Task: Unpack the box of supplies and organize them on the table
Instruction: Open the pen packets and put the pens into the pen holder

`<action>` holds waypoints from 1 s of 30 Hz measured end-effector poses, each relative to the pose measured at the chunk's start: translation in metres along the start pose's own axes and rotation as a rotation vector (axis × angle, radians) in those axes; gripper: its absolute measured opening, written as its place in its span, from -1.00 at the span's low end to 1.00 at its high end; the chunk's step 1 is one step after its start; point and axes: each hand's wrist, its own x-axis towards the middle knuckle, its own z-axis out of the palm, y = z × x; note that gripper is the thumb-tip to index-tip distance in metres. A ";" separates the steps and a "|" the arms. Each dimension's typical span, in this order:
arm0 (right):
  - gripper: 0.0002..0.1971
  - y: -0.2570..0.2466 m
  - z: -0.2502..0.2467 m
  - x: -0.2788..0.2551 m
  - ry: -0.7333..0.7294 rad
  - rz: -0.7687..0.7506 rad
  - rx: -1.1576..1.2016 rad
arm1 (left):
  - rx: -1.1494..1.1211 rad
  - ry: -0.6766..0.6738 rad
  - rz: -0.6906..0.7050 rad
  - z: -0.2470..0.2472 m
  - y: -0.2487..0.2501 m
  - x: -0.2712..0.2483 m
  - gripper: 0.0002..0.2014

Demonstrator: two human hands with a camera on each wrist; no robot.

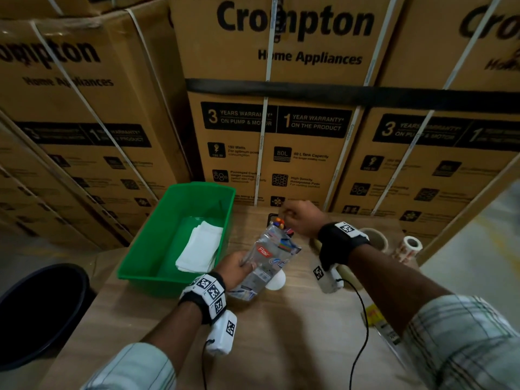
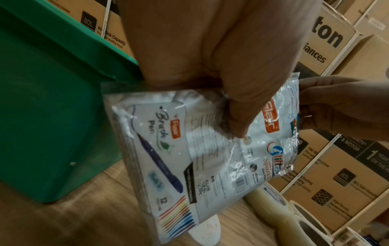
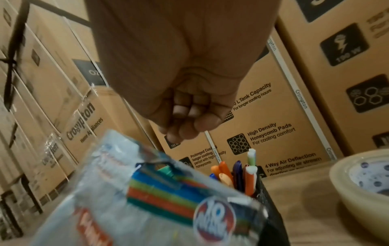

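Observation:
My left hand grips a bundle of clear plastic pen packs by one side, thumb on top; the front pack reads "Brush Pen". The packs tilt up over the table beside the green bin. Their top end lies just before a black pen holder with several coloured pens standing in it. My right hand hovers above that holder, fingers curled into the palm, nothing seen in it. A folded white stack lies inside the bin.
Two tape rolls and a label roll sit right of the holder. A white disc lies under the packs. Stacked cardboard cartons wall off the table's far side. A dark round bin stands on the floor, left.

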 end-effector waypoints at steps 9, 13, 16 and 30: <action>-0.86 -0.020 -0.009 -0.054 -0.067 -0.043 0.078 | 0.028 0.061 0.070 -0.001 0.032 -0.011 -0.88; -0.83 -0.023 -0.014 -0.061 -0.106 -0.004 -0.027 | 0.076 0.104 0.127 -0.001 0.044 -0.016 -0.83; -0.82 -0.023 -0.011 -0.064 -0.030 0.016 -0.068 | 0.112 0.099 0.142 -0.003 0.055 -0.021 -0.81; -0.79 -0.013 0.031 -0.078 -0.050 0.208 0.239 | 0.721 0.170 0.192 -0.020 0.097 -0.031 -0.79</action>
